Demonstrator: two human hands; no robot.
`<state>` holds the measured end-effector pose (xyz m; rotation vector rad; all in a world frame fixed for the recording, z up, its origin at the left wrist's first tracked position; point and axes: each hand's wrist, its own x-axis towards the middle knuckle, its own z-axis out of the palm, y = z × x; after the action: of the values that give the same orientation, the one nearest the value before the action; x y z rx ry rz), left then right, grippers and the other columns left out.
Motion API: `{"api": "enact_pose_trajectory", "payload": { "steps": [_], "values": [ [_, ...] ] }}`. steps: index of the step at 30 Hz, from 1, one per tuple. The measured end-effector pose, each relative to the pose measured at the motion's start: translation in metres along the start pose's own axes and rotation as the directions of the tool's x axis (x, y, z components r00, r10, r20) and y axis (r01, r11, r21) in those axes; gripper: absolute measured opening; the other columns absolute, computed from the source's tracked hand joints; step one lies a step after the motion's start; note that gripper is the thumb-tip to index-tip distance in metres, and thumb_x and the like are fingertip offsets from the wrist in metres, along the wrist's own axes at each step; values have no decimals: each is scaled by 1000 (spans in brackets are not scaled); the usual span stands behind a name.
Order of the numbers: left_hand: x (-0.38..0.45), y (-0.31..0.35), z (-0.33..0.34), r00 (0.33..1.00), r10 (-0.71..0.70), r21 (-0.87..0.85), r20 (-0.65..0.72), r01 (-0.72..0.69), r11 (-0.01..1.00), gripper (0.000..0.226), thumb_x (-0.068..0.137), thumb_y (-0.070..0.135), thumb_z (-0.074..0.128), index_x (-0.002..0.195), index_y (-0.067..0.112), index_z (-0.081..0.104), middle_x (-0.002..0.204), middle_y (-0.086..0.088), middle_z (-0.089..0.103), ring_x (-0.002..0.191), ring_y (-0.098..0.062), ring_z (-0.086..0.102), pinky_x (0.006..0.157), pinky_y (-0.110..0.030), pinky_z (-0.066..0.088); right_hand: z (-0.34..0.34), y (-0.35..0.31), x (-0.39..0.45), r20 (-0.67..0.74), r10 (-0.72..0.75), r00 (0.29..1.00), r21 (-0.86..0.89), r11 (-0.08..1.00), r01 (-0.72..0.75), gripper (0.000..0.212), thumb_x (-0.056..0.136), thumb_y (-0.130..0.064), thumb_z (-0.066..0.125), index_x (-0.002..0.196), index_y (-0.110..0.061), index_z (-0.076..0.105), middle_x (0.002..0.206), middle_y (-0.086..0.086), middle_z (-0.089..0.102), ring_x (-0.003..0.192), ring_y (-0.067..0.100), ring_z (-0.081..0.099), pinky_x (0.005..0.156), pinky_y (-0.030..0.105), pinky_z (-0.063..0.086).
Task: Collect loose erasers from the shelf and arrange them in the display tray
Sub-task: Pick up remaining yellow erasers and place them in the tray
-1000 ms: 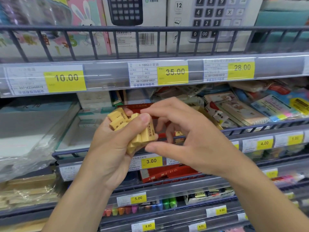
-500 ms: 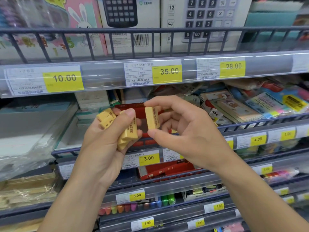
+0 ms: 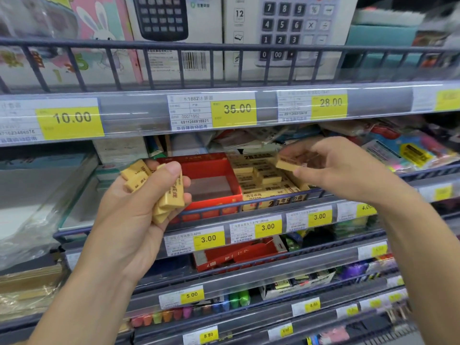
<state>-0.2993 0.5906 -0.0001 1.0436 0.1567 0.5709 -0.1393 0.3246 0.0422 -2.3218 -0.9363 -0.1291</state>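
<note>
The erasers (image 3: 171, 192) look like matt yellow rubber with dark print. The red tray (image 3: 211, 168) and the tan tray (image 3: 271, 197) look like printed cardboard with a slight sheen. The shelf rails (image 3: 224, 47) are dark painted metal wire, smooth. The price strips (image 3: 132, 115) are clear glossy plastic over paper labels. At left, clear film (image 3: 29, 220) wraps stacked goods, crinkled and shiny.

A handful of yellow erasers (image 3: 159, 188) sits bunched in the left hand (image 3: 139, 210). One eraser (image 3: 286, 163) is pinched above the yellow tray (image 3: 273, 197), half-filled with flat rows; the red tray (image 3: 214, 195) beside it looks empty.
</note>
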Motion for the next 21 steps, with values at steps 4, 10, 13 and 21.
{"api": "enact_pose_trajectory", "payload": {
  "steps": [4,10,13,21],
  "values": [
    [0,0,3,1000,-17,2,-18,17,1000,40,50,32,97,82,22,77,84,-11,77,77,-21,76,62,-28,60,1,-1,7,194,-13,981,-144,989,42,30,95,-20,66,117,-40,69,71,-49,56,67,-18,57,55,4,39],
    [-2,1,10,999,-34,23,-29,35,999,51,56,29,89,100,14,67,84,-11,76,74,-19,75,61,-27,60,8,-1,14,263,-1,965,-191,980,53,26,97,-23,63,115,-41,66,51,-40,51,56,-24,49,52,1,37],
    [-3,2,12,999,-32,28,-24,33,999,51,57,29,89,101,13,67,83,-10,77,75,-19,75,62,-26,60,10,2,23,264,32,964,-232,972,31,23,94,-31,67,106,-50,65,79,-25,60,71,-26,49,60,1,37],
    [-3,2,14,999,-46,21,-28,46,999,53,58,28,89,103,12,67,84,-12,77,75,-20,75,61,-26,60,13,11,32,292,47,955,-284,958,39,20,89,-36,73,101,-51,66,101,-23,64,80,-29,47,61,-1,37]
  ]
}}
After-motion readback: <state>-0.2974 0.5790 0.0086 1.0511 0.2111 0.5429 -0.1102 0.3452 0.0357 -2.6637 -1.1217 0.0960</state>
